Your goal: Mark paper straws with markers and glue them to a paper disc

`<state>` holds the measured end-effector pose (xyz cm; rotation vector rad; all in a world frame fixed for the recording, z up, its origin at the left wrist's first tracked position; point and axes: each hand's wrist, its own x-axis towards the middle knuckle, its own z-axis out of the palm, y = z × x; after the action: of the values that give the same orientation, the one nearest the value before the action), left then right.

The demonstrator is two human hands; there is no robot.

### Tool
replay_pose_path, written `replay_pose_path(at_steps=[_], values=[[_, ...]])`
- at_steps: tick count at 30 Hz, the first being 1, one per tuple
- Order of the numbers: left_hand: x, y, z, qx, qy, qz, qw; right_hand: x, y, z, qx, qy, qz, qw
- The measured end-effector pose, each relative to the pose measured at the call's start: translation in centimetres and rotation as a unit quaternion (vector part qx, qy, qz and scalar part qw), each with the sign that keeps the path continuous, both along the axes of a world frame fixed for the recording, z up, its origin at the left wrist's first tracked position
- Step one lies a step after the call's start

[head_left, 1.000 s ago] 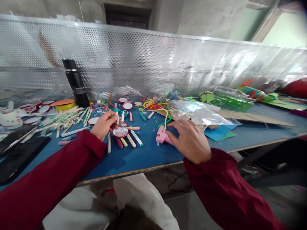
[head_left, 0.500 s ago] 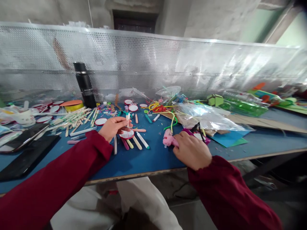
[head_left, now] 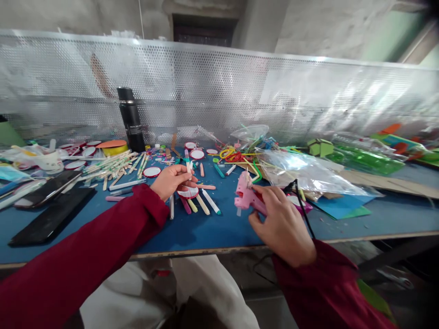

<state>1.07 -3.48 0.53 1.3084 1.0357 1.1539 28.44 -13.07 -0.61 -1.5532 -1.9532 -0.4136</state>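
My right hand (head_left: 283,224) grips a pink hot glue gun (head_left: 244,192) by its handle, tilted above the blue tabletop with its tip pointing up and away. A clear glue stick end pokes from its near side. My left hand (head_left: 174,180) pinches a pale craft stick (head_left: 188,167) upright between thumb and fingers; its far end looks purple and teal. Just below those fingers lies a white disc with a red rim (head_left: 188,193), with several coloured sticks around it. A white marker with a green end (head_left: 211,202) lies beside it.
Behind stands a perforated metal screen (head_left: 212,87), with a black bottle (head_left: 131,121) before it. Wooden sticks (head_left: 118,165) pile at left, near a black phone-like slab (head_left: 51,218). Right of centre are a clear plastic bag (head_left: 302,171), blue paper (head_left: 338,202) and the gun's black cord (head_left: 306,214).
My right hand has raised the glue gun and turned its tip upward. The left hand keeps its pinch on the stick. The whole view has shifted slightly.
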Motion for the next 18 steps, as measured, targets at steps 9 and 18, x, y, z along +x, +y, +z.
replay_pose_path(at_steps=[9,18], values=[[0.1,0.0,0.2,-0.019,-0.009,0.000,1.000,-4.6,1.3,-0.3,-0.083,0.442,0.255,0.856],[0.2,0.2,-0.5,0.038,0.034,-0.017,0.999,-6.5,3.8,-0.6,-0.123,0.539,0.287,0.782]])
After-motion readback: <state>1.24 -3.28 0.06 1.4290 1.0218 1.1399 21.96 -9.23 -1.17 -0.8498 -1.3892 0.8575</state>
